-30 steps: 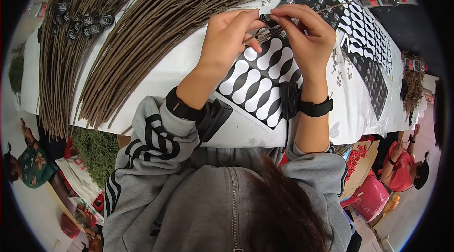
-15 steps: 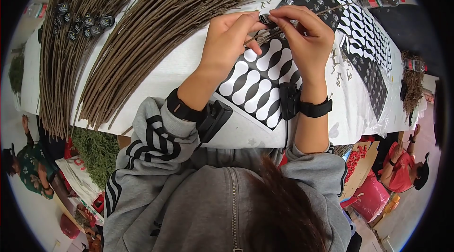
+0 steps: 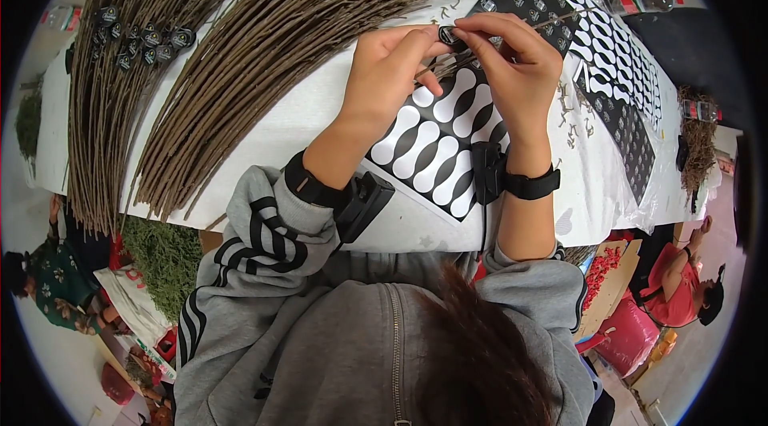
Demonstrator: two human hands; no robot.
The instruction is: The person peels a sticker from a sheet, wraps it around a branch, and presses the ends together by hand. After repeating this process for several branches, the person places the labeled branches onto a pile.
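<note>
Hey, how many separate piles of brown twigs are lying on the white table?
2. One twig pile fans along the table's left end, with small dark labels on it. The other twig pile lies beside it, reaching toward both hands. More may continue past the frame's top.

One head-worn fisheye view looks steeply down, close over the white table (image 3: 304, 118) at the person's front.

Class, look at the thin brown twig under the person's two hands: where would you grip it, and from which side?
Grip the twig at its near end, by the small dark sticker, pinching from both sides as the left hand and right hand do. It is thin and long, so a fingertip pinch from above, across its width, probably suits it best; the sticker sheet lies flat beneath.
</note>
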